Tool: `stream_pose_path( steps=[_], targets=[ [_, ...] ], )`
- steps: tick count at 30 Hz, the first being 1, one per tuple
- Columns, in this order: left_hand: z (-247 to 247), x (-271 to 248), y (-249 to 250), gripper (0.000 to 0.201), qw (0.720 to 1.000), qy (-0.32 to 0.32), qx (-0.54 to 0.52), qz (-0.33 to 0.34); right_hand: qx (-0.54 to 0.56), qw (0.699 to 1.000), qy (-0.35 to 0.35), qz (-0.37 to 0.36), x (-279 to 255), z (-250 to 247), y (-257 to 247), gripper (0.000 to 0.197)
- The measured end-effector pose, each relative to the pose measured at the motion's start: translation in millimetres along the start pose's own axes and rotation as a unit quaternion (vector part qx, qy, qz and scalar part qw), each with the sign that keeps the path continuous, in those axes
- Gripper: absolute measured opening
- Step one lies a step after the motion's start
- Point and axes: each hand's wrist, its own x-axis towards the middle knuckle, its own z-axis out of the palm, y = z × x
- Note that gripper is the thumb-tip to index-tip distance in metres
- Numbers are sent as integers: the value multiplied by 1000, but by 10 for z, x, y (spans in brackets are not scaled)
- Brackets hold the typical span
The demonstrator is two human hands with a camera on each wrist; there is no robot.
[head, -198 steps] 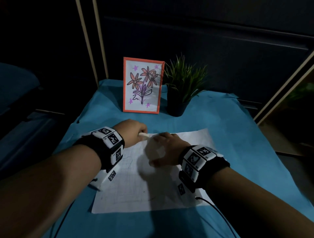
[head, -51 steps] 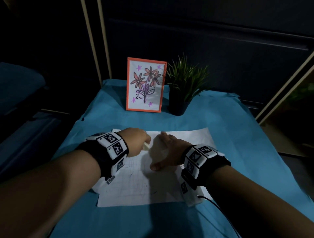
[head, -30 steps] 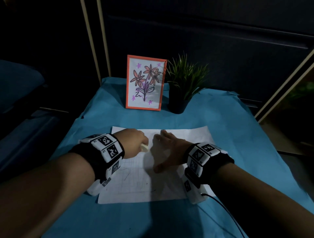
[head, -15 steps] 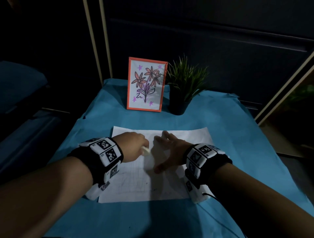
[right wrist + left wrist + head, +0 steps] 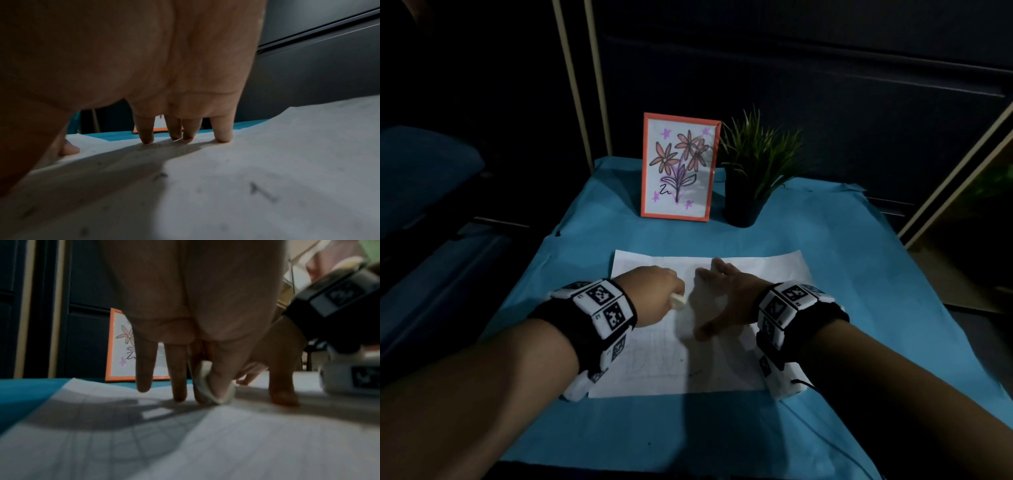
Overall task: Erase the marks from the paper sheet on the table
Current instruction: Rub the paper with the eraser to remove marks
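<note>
From the head view, the paper sheet (image 5: 709, 342) lies flat on the blue-covered counter (image 5: 859, 308), with a framed flower drawing (image 5: 677, 168) and a potted plant (image 5: 750, 171) standing behind it. The left hand (image 5: 654, 294) pinches a white eraser (image 5: 678, 301) against the sheet; the right hand (image 5: 726, 294) rests beside it, spread.

Left wrist view — the eraser (image 5: 207, 386) sits clamped between thumb and fingers, its edge on the paper.

Right wrist view — straight fingertips (image 5: 223, 136) press the sheet (image 5: 267, 162), where faint pencil marks (image 5: 261, 191) show.
</note>
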Motion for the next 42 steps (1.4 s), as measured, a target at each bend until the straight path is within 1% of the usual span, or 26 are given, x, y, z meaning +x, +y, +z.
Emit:
stream_pose_path(
  steps=[3,5,7,9,11,16,18,21,22,27,30,32,35,37,39,42],
  targets=[
    [13,-74,-7,24,999,-34,-16,20,-3,1000,-1,5,3,4,4,119],
    [2,-119,2,25,999,-43,-17,29,-3,1000,-2,6,5,3,1,119],
    [7,-110,16,26,1000,-23,-6,19,-5,1000,1,4,-3,-5,0,118],
    [15,-60,12,25,1000,5,-7,-6,-6,1000,2,1,-1,-6,-2,118],
    [18,-24,17,23,1000,21,-7,-21,-4,1000,4,0,-5,-4,-7,117],
    [29,-151,43,25,999,-41,-10,25,-8,1000,1,4,-24,-15,-27,117],
    [19,-177,34,25,999,-34,-9,26,-5,1000,1,4,-25,-18,-20,118],
    [17,-123,7,25,1000,6,-11,-5,-3,1000,2,5,-19,-10,-12,118],
    [20,-120,9,25,1000,9,-6,-8,-3,1000,2,6,-24,-4,-15,118],
    [17,-247,64,28,998,-48,-10,37,-4,1000,8,6,-21,1,-12,118],
    [-23,-248,67,28,998,-39,13,40,-1,1000,4,9,6,12,4,118],
    [-2,-229,56,27,999,-27,14,26,1,1000,14,13,-5,21,2,116],
    [64,-223,42,25,1000,-14,-10,10,-24,999,46,-8,-73,71,3,102],
    [86,-240,45,24,1000,-12,-20,13,-52,998,29,-11,-103,114,22,100],
    [84,-268,53,24,999,-26,-16,30,-58,998,4,0,-91,138,49,102],
    [55,-314,69,24,997,-51,-4,50,-57,998,-2,6,-76,134,50,103]
  ],
)
